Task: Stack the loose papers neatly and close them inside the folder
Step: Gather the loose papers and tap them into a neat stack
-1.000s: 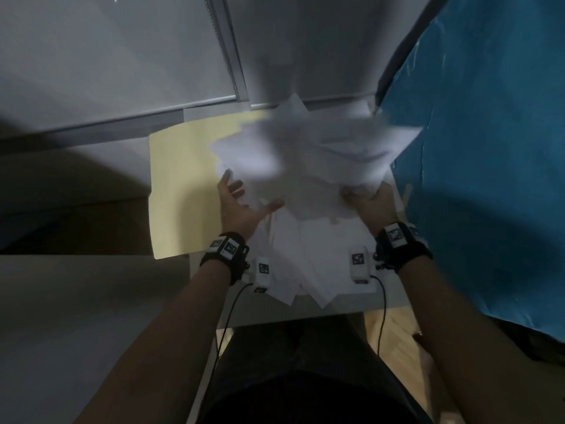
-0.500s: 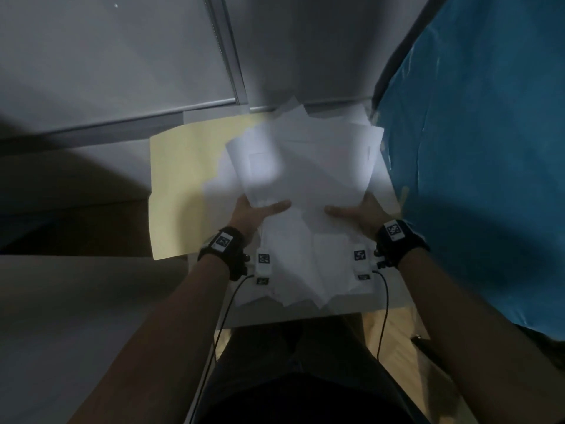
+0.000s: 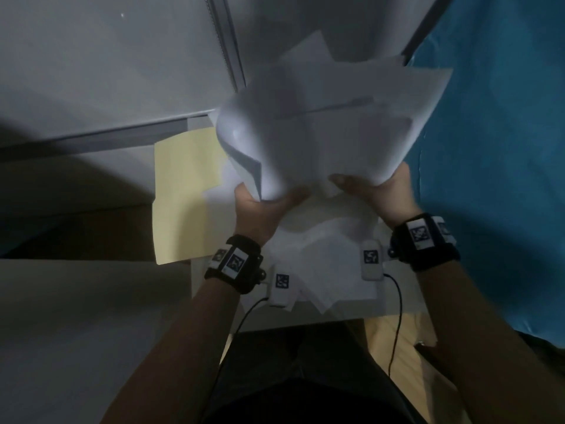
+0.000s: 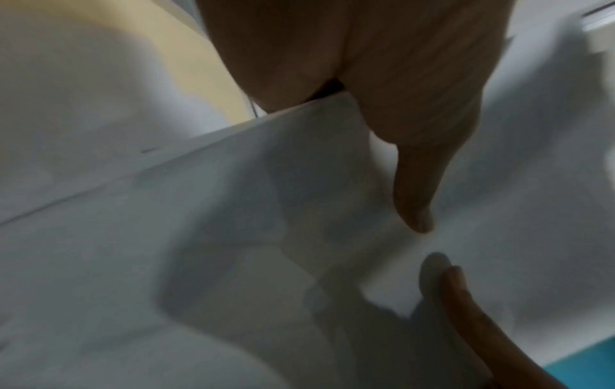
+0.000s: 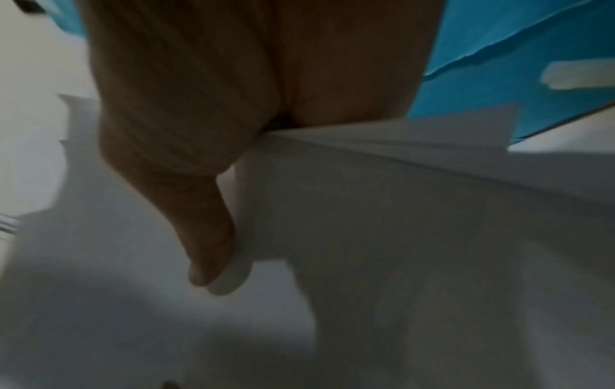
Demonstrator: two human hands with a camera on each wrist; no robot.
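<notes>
A loose bundle of white papers [image 3: 330, 127] is lifted off the table, fanned and uneven at its far edges. My left hand [image 3: 263, 206] grips its near left corner, thumb on top [image 4: 416, 184], paper [image 4: 233, 210] beneath. My right hand [image 3: 382, 194] grips the near right edge, thumb pressed on the sheets [image 5: 382, 210]. More white sheets [image 3: 330, 270] still lie spread on the table under my wrists. The open yellow folder [image 3: 183, 194] lies flat at the left, partly covered by paper.
A small white table [image 3: 351, 316] carries everything; its near edge is just above my lap. A blue sheet [image 3: 495, 179] hangs close on the right. Grey wall panels [image 3: 107, 71] stand behind and left. Wooden floor [image 3: 397, 338] shows below.
Both hands have raised the bundle of papers higher and tilted it toward the far wall. The sheets have fanned out more on the right, and more of the papers underneath shows.
</notes>
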